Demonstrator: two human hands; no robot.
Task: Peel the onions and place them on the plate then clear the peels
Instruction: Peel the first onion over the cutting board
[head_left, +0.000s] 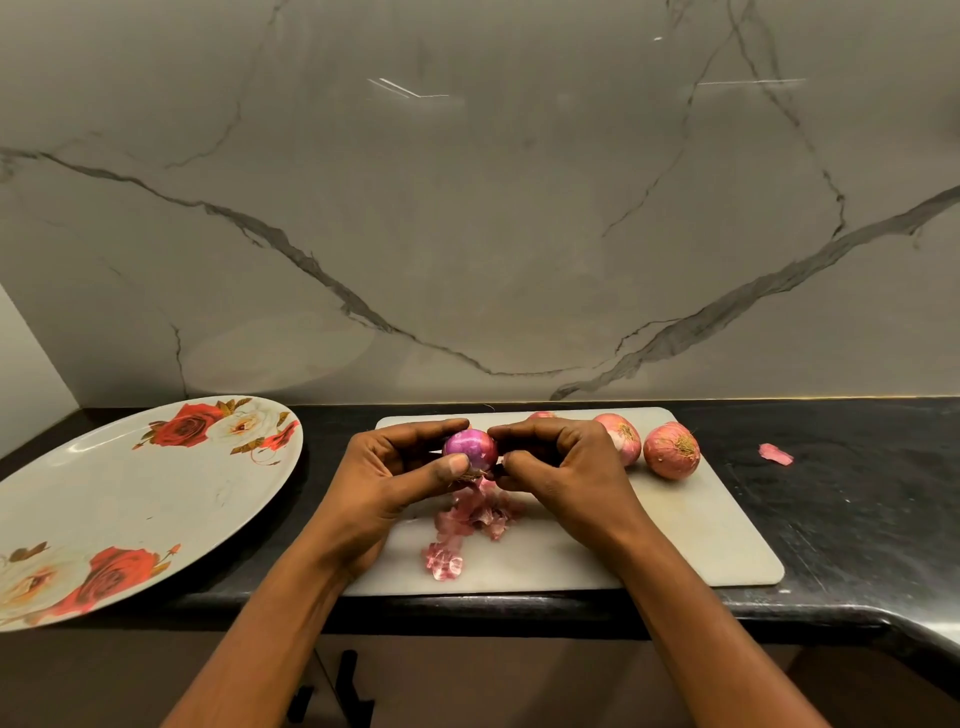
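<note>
Between my two hands, held above the white rectangular cutting board (701, 519), was the glossy purple peeled onion (470, 449). My left hand (400, 467) gripped it, fingers curled over its top and far side, thumb pressed against its lower front. My right hand (561, 462) closed on its other side, forefinger over the top and thumb pinching at the lower right edge. Whether a shred of skin lay under that thumb, I could not tell. The onion was nearly round, and its brown root tuft pointed down and toward me, just beside my left thumb, so its axis stood roughly upright with a slight tilt.

Directly beneath my grip lay the heap of papery pink peels (478, 512) on the board. Beyond my right hand sat three unpeeled red onions (671, 450) in a row, the nearest partly hidden behind my knuckles. Well off to the right of them, one loose pink peel scrap (775, 454) lay on the black stone counter (857, 493). Off to the left of my left hand rested the large white oval plate printed with red roses (130, 493), with no onion on it.
</note>
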